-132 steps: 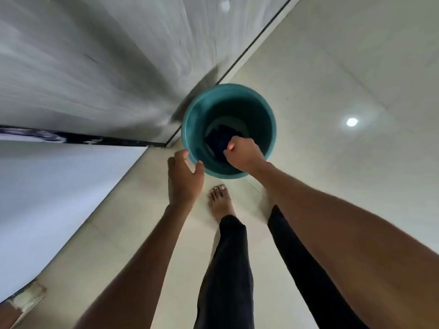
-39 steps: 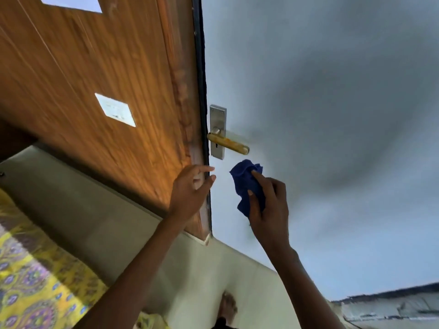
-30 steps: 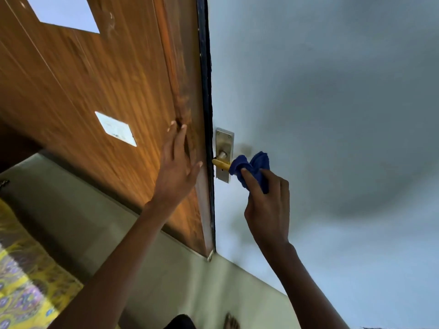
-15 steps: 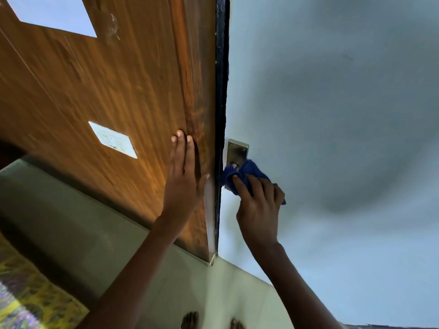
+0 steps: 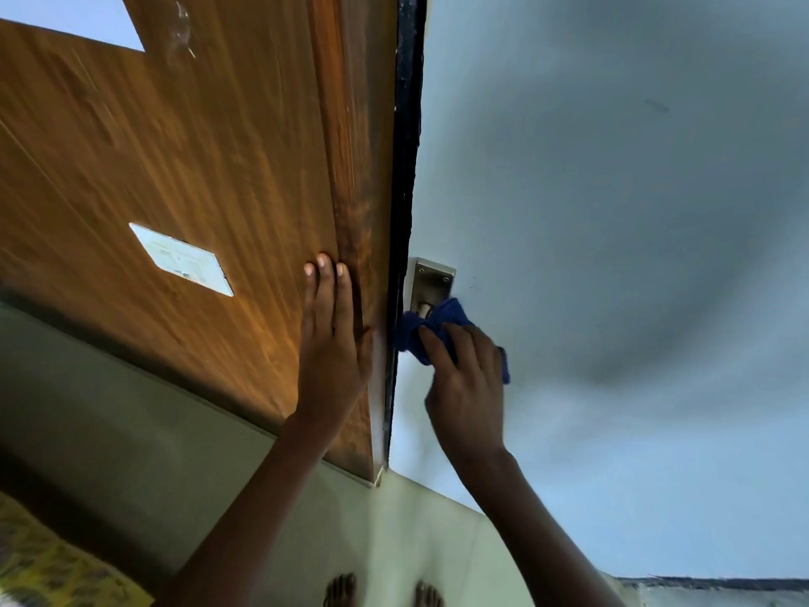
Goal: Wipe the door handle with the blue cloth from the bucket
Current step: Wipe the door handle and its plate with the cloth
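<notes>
The blue cloth (image 5: 442, 328) is bunched over the door handle (image 5: 423, 308), covering the lever so that only its short neck shows where it meets the metal backplate (image 5: 431, 280). The cloth lies between the handle and the right hand (image 5: 466, 378): the fingers (image 5: 437, 348) curl over the top of the cloth and clamp it down around the lever, with a fold of blue sticking out past the knuckles on the right side and another bulging to the left toward the door's dark edge strip (image 5: 405, 168). The lever itself is hidden, so its colour and angle cannot be told. The backplate is fixed to the pale grey-blue face of the door (image 5: 613, 212), just beside that dark strip. On the other side of the strip is a brown wood-grain panel (image 5: 197, 168), and the left hand (image 5: 332, 343) lies flat against it, fingers together and stretched upward, holding nothing, its thumb side close to the strip and near the cloth without touching it. A small white rectangular plate (image 5: 181, 259) sits on the wood panel well to the left of that hand. Below, the pale floor (image 5: 394, 541) shows, with two bare feet (image 5: 341, 591) at the bottom edge and a yellow patterned fabric (image 5: 52, 576) in the lower left corner.
</notes>
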